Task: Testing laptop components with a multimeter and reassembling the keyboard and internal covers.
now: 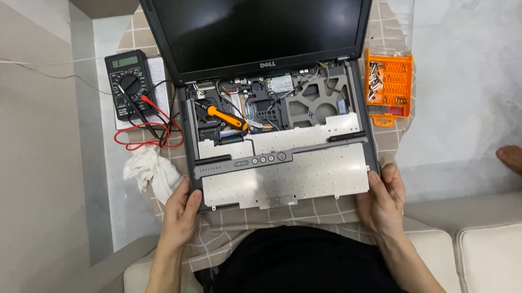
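Left hand [181, 210] and right hand [384, 196], fingers curled, grip the flipped keyboard [285, 181] lying on the laptop [270, 103] palmrest. Risk: pulling could tear any hidden ribbon cable, or jolt the orange screwdriver [225, 117] resting inside the chassis.

Opened laptop [273, 97] occupies centre frame on a small table [217, 226], screen toward the upper edge. Detached keyboard panel [284, 176] lies across the laptop's lower half. Screwdriver [225, 116] rests inside the exposed chassis, centre-left, above the panel. Left hand [181, 211] sits at the laptop's lower-left corner; right hand [383, 196] at the lower-right corner. Multimeter [129, 83] lies left of the laptop, its leads [150, 133] coiled below it. Cloth [150, 169] lies below the leads, just above the left hand. Bit tray [389, 85] lies right of the laptop
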